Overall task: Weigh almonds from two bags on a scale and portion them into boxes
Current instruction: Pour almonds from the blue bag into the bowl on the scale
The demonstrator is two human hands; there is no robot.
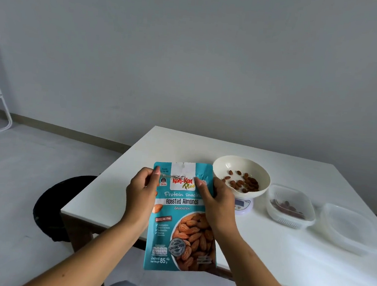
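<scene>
Pinching the almond bag [181, 216] upright above the table's near edge, I am gripping its top corners with my left hand [141, 191] and right hand [217, 200]; I am planning to tear evenly, tilted toward the scale bowl [241, 174].

Soft, even daylight, cool grey cast; no hard shadows. White table [264, 254] brightest area, near blown out toward right, where clear empty box [347, 227] almost melts into it. Faint shadow under bowl [241, 174]. Slight sheen on almond bag [183, 218]; large print sharp, small print unreadable. Scale [242, 205] display too soft to read. Wide-angle bend: floor line and table edges curve, forearms stretch toward bottom corners. Mild overall softness, compression smear.
</scene>
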